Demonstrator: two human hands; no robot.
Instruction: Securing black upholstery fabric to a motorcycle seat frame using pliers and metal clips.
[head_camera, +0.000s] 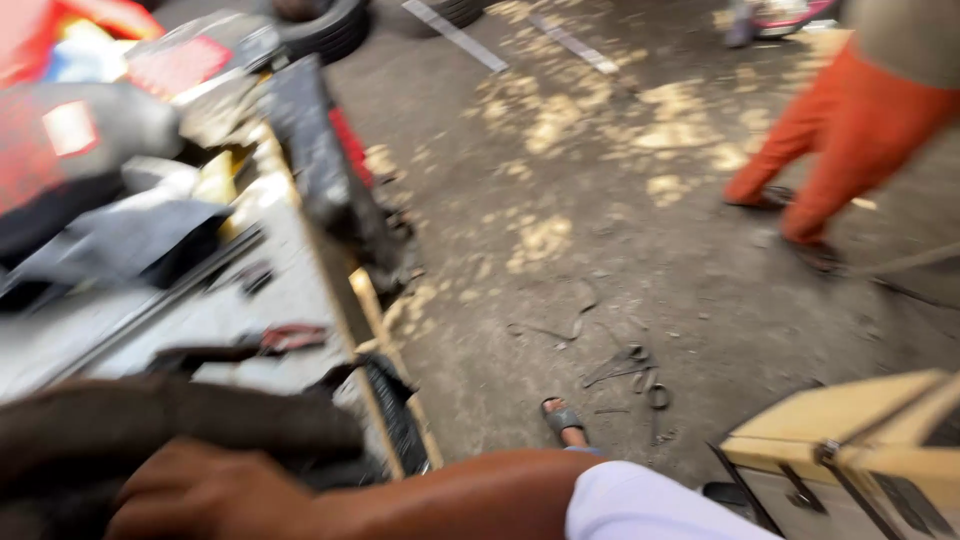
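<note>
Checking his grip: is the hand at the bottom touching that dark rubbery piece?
Touching. The head view shows the hand with fingers pressed against the dark rubbery piece, no gap visible.

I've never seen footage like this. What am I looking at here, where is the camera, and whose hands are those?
There is no machine here: the single picture comes from a camera worn on a person's head, looking down, and it is blurred by motion. At the bottom you see that person's own arm with a white sleeve and one hand, which grips a dark, thick, rounded thing; I cannot tell which hand it is, or what the thing is. Their sandalled foot shows on the dirt ground. On the left is a cluttered workbench with a red-handled tool and dark scraps. Top right, the orange trouser legs belong to another person. A yellowish box sits at lower right.
</note>
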